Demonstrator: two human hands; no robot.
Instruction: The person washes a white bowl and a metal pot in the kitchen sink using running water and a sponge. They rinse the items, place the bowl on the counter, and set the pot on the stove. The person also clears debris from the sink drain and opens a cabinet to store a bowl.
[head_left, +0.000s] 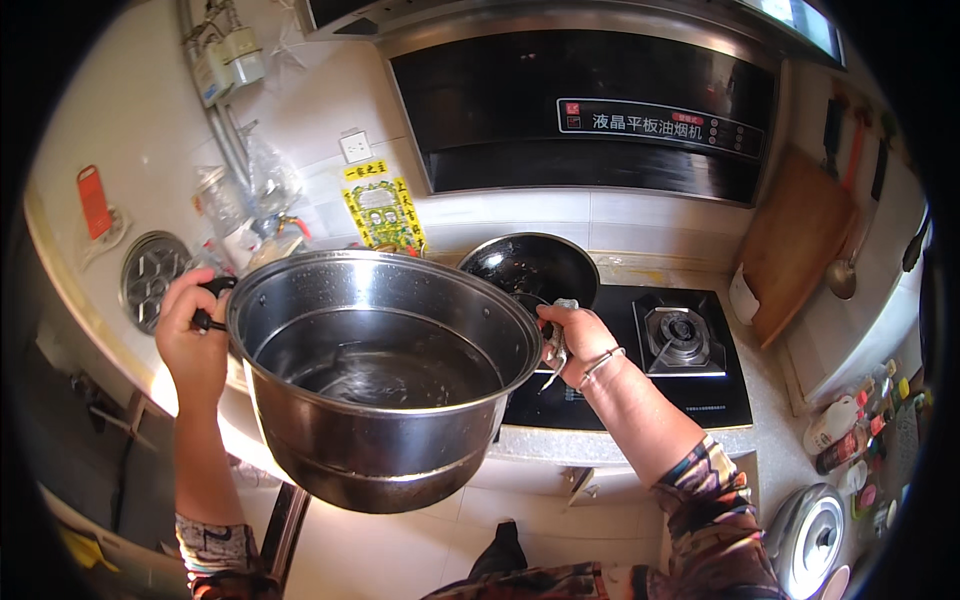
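A large stainless steel pot (379, 454) hangs in the air before me, lifted off the counter and tilted slightly so that I see into it. Dark-looking water (375, 367) covers its bottom. My left hand (189, 319) grips the black side handle (212, 322) at the left. On the other side my right hand (581, 337) holds the right handle, which is mostly hidden, with a crumpled grey cloth (559, 326) bunched between fingers and handle. Behind the pot, a black wok (536, 266) rests on the left part of the black gas hob (600, 409).
The right burner (679, 334) bears no pan. A range hood (495, 97) overhangs the hob. Plastic bags (270, 180) crowd the left corner. Bottles (840, 442) and a steel pot lid (806, 540) stand at the right. A wooden cutting board (799, 232) leans against the right wall.
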